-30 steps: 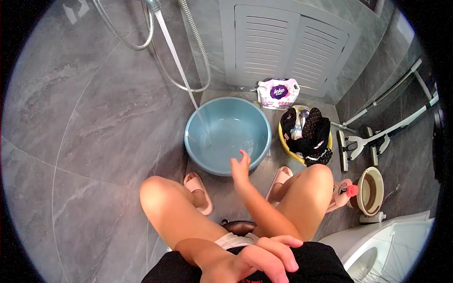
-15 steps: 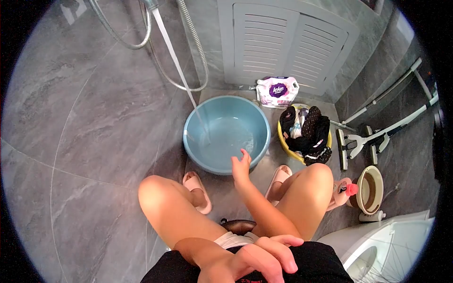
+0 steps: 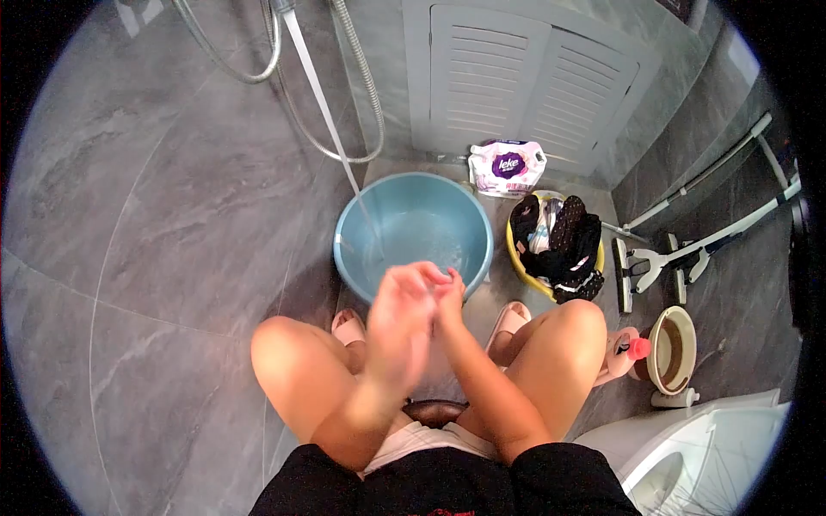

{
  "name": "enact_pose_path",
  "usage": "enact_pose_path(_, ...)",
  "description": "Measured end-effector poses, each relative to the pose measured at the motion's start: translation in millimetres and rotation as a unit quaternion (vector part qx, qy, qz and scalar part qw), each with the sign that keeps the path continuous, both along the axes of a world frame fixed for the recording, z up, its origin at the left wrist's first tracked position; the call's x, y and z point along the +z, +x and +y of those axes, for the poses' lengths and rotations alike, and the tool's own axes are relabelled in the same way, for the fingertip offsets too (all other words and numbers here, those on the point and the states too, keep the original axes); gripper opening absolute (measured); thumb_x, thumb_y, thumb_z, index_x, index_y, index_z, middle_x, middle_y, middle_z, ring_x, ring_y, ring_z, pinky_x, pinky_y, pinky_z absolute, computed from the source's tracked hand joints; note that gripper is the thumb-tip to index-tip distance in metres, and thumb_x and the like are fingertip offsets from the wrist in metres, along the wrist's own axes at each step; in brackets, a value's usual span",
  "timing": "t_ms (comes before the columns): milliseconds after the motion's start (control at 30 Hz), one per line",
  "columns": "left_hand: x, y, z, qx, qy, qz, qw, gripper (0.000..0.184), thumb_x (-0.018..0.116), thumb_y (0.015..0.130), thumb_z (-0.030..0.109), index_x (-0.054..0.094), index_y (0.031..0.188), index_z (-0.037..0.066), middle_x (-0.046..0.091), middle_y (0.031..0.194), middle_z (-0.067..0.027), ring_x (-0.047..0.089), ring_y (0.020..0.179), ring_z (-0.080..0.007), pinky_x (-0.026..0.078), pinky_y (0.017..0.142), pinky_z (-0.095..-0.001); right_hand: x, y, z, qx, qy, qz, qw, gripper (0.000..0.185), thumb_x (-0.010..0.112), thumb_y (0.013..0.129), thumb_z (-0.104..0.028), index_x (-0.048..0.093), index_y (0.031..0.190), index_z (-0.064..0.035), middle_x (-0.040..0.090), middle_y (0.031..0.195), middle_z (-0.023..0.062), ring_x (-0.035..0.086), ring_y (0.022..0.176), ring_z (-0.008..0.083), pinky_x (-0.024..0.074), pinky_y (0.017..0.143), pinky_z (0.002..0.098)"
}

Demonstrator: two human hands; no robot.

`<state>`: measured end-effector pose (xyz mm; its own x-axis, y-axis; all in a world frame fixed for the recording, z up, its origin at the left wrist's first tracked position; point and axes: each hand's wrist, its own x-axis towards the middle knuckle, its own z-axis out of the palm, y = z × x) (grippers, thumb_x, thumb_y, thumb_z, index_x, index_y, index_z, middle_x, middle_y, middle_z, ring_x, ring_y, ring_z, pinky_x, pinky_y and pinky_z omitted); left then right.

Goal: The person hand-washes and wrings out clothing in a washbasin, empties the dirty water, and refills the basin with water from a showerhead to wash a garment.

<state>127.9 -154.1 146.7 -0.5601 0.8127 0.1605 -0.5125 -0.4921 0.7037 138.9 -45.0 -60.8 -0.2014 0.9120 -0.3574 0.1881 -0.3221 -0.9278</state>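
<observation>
A round blue basin [image 3: 413,202] stands on the floor, with a stream of water [image 3: 323,103] running into it from above. My left hand [image 3: 404,314], blurred by motion, is in front of the basin's near rim, its fingers bent towards my right hand. Beside it and partly overlapped by it is my right hand [image 3: 449,301]. The two hands seem to meet at the fingers; no object shows between them. Right of the basin, a yellow tub [image 3: 519,261] holds dark clothes [image 3: 568,241]. A white and purple pouch [image 3: 508,168] stands behind them.
Metal hoses [image 3: 370,95] hang at the top left. Grey louvred doors [image 3: 486,82] are at the back. On the right are squeegee-like tools [image 3: 650,267], a pink bottle with a red cap [image 3: 637,348], a beige bucket [image 3: 672,348] and a white fixture [image 3: 731,439].
My left hand has swung up and forward from my lap to my right hand. My right hand has moved slightly. Water still runs into the basin.
</observation>
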Motion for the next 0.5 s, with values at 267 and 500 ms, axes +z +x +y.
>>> enact_pose_path(267,-53,-137,32,0.052,-0.279,0.033,0.958,0.01,0.056,0.084,0.013,0.05,0.092,0.012,0.058,0.09,-0.0031,0.057,0.084,-0.0171,0.045,0.076,-0.0365,64,17,100,-0.035,0.074,0.063,0.995,0.055,0.055,0.079,-0.018,0.04,0.131,-0.0079,0.045,0.128,0.0074,0.047,0.1,0.0168,0.0396,0.079,0.0286)
enact_pose_path(500,-67,-202,68,-0.013,-0.436,0.24,0.867,0.014,0.054,0.086,0.02,0.052,0.096,0.011,0.059,0.088,-0.0022,0.058,0.074,-0.0137,0.045,0.064,-0.026,94,26,169,0.05,0.107,0.006,0.993,0.053,0.053,0.079,-0.016,0.039,0.129,-0.0057,0.047,0.123,0.0067,0.047,0.097,0.0161,0.0407,0.075,0.0286)
